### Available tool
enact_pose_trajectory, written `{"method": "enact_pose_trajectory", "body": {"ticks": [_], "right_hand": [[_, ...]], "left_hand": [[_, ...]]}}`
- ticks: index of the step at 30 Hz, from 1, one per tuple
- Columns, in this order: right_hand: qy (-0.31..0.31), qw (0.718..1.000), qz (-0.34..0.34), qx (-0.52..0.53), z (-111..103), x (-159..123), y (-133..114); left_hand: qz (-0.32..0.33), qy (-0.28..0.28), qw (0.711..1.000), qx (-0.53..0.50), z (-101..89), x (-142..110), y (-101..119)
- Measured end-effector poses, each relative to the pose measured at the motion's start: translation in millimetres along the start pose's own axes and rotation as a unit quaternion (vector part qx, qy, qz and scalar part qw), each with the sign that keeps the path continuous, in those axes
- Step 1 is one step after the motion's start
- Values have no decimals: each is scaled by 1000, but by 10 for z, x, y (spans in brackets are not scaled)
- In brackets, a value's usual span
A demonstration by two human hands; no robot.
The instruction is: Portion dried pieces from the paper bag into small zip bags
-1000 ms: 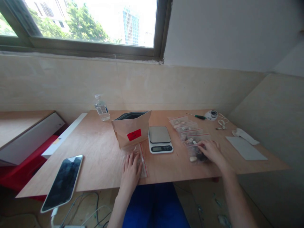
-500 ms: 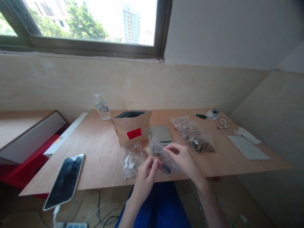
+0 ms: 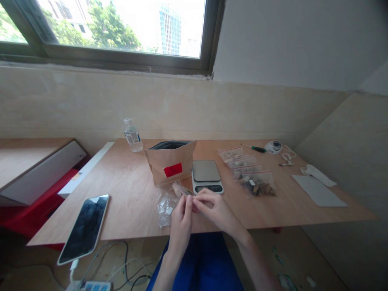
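My left hand [image 3: 182,216] and my right hand [image 3: 216,210] meet near the table's front edge, fingers pinched together on a clear zip bag [image 3: 182,188]. Most of that bag and its contents are hidden behind my fingers. Just left of my left hand lies another clear plastic bag [image 3: 165,208], crumpled, with a small white label. Behind the hands stands an open brown paper pouch [image 3: 169,163] with a red label. Beside it is a small digital scale [image 3: 207,171], its pan bare.
Several filled zip bags [image 3: 257,184] overlap at the right. Further back are a green-handled screwdriver [image 3: 257,149] and a white dome camera [image 3: 273,147]. A white sheet [image 3: 318,189] lies far right, a phone [image 3: 85,226] at the front left, a water bottle [image 3: 133,136] behind.
Both hands have drawn closer together, my right moving left. The zip bag between them has turned and moved left, uncovering the scale's front panel. The view has shifted slightly.
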State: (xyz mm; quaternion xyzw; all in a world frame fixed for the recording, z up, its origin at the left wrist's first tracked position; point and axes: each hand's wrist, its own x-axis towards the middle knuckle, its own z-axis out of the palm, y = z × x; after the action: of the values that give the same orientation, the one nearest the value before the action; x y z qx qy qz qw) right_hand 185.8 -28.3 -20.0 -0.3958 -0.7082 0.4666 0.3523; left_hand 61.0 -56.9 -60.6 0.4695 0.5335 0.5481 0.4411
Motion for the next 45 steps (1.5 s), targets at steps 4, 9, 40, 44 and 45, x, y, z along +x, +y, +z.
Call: {"method": "enact_pose_trajectory", "body": {"ticks": [4,9,40,44,45], "right_hand": [[24,1000,-8,-15,15,-8,23],[80,993,-30,-84,20,-14,6],[218,973,-66,-30,81,348,-167],[146,973,-142,-111,123,355,-194],[104,977,-140,-121,131,377,-183]], "left_hand": [[13,-6,1000,19,-5,-1,-14],[66,-28,995,68,-26,-22,-30],[-23,124,977,-173,-54,180,-584],[-6,166,980,-107,-123,290,-659],[-1,170,980,-106,-128,321,-678]]}}
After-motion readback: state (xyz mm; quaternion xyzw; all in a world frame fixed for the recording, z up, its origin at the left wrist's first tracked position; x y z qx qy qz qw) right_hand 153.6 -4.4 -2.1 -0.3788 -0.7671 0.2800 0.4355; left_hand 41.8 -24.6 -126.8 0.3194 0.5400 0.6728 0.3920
